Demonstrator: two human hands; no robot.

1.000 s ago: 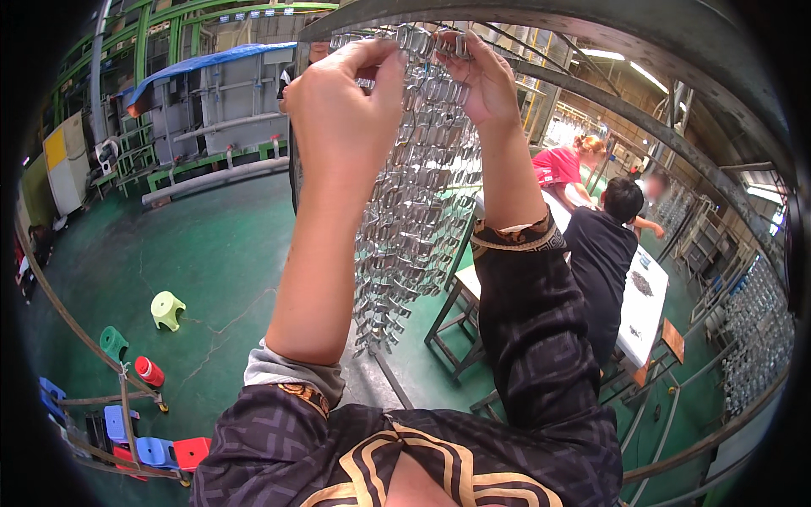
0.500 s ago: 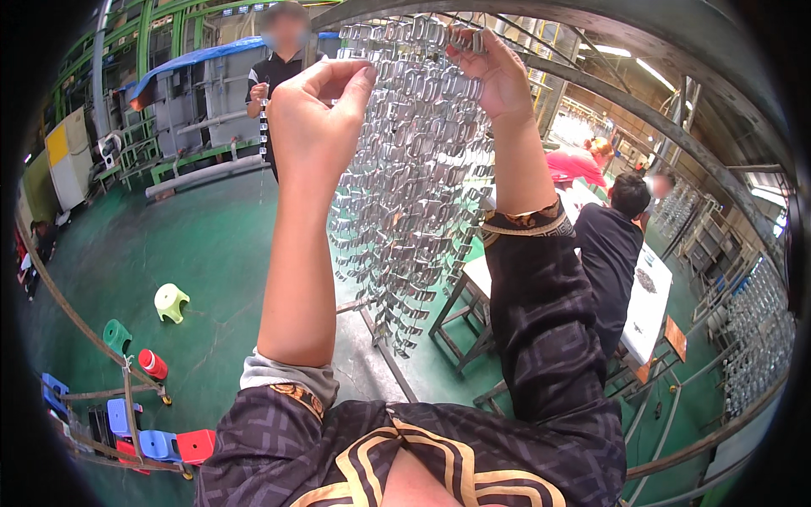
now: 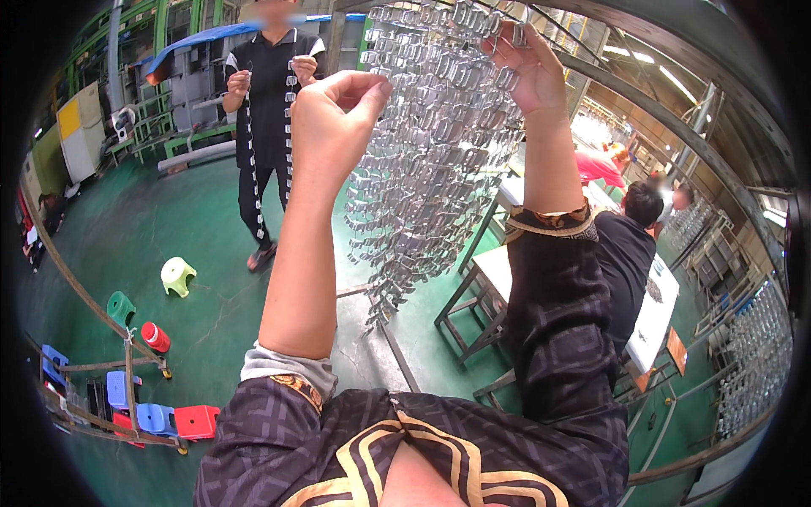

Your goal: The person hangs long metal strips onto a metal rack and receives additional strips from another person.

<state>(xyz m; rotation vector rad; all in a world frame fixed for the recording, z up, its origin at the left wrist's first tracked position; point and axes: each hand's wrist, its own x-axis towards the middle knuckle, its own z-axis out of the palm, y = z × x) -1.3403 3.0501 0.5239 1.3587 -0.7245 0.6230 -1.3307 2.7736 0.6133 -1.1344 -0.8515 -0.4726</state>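
Many strands of shiny silver metal pieces, shaped like small open brackets, hang as a dense bundle from overhead in front of me. At the bundle's upper left edge is my left hand, raised, thumb and fingertips pinched together. Whatever lies in that pinch is too small to make out. My right hand reaches up at the bundle's upper right, its fingers curled around some metal pieces of a strand. Those pieces partly cover the fingertips.
A person stands beyond, at left, holding up two similar strands. Another in dark clothes sits at a white table on the right. Stools, including a yellow-green one, and a red jug are at left. Metal frame bars cross overhead.
The person opposite has come nearer and now shows two strands. In the picture, both my hands and the bundle sit farther right; the left pinch and right curl stay much the same.
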